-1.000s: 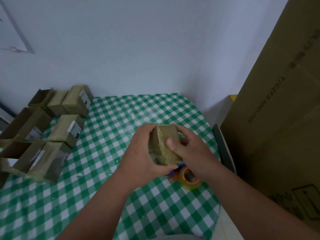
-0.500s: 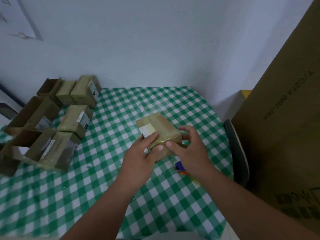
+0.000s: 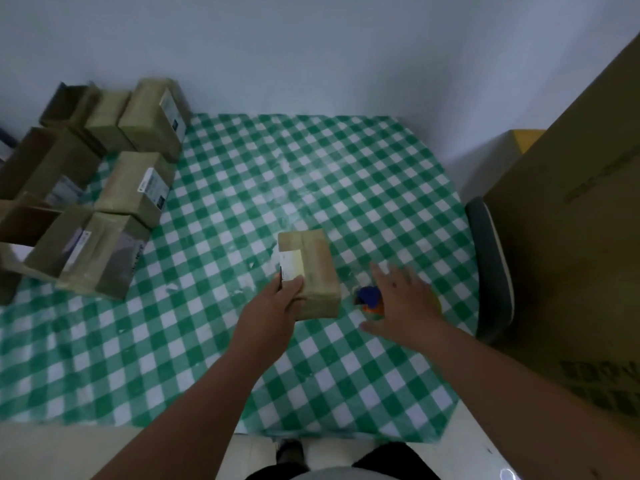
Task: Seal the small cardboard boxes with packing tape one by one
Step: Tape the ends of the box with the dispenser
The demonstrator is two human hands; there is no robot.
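A large cardboard carton (image 3: 571, 237) stands along the right edge of the frame, reaching from the upper right to the lower right, with dark printing on its face. The counter (image 3: 242, 358) fills the centre, covered by a green-and-white checked cloth; a pale wall meets it along the top. A dark chair (image 3: 491, 268) sits between the counter's right edge and the carton.

At the upper left and left of the frame a group of small boxes (image 3: 138, 183) is gathered on the cloth. Several are closed and bear white labels; those furthest left stand open.

Near the centre, slightly right, lies one small box (image 3: 317, 268) flat on the cloth, well apart from the group. A strip of tape runs along its top and a white label sits on its left side.

The left hand (image 3: 273, 310) grips the near left corner of this box, thumb on top by the label, the other fingers hidden below the edge.

The right hand (image 3: 405, 299) hovers just right of the box, apart from it, fingers spread and straight, holding nothing. It is blurred.

Beneath the right hand a tape dispenser (image 3: 370, 299) lies on the cloth, only its blue and orange parts showing. Whether the hand touches it cannot be told.
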